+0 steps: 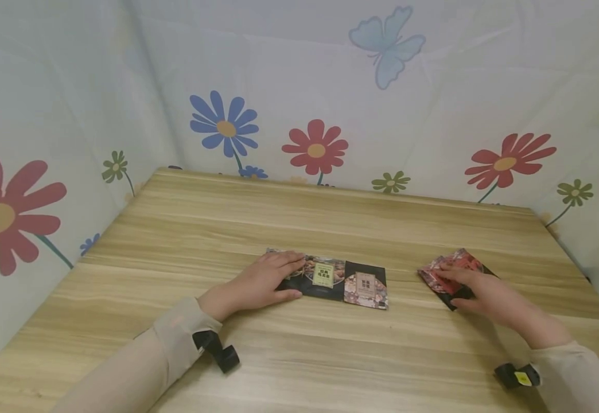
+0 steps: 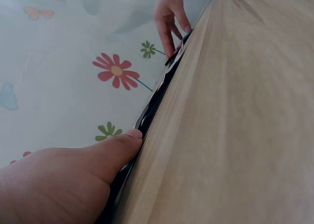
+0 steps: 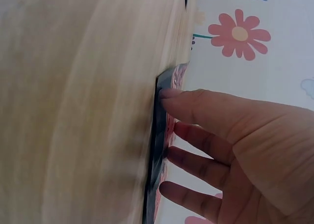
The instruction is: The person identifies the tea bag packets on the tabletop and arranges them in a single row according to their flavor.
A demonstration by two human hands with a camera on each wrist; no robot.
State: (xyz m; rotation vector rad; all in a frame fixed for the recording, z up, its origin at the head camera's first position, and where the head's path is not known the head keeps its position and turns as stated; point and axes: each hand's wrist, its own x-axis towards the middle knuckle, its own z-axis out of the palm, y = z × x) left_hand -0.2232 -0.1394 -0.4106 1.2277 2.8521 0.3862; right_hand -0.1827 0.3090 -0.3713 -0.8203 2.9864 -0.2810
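My left hand (image 1: 258, 284) rests palm down, fingers extended, over the left end of a row of flat food packets. Beside its fingers lies a black packet with a pale green label (image 1: 324, 276). A dark packet with a pinkish label (image 1: 365, 288) adjoins that one on the right. Farther right, my right hand (image 1: 493, 298) touches a red and black packet (image 1: 459, 267) with spread fingers on top. In the right wrist view, its thumb (image 3: 179, 101) lies on the packet's black edge (image 3: 158, 135). The hand hides part of the print.
The packets lie on a wood-grain table (image 1: 330, 350). A pale curtain with printed flowers (image 1: 413, 115) stands behind the table and along its sides. Black wrist straps (image 1: 222, 353) with small cameras sit by both cuffs.
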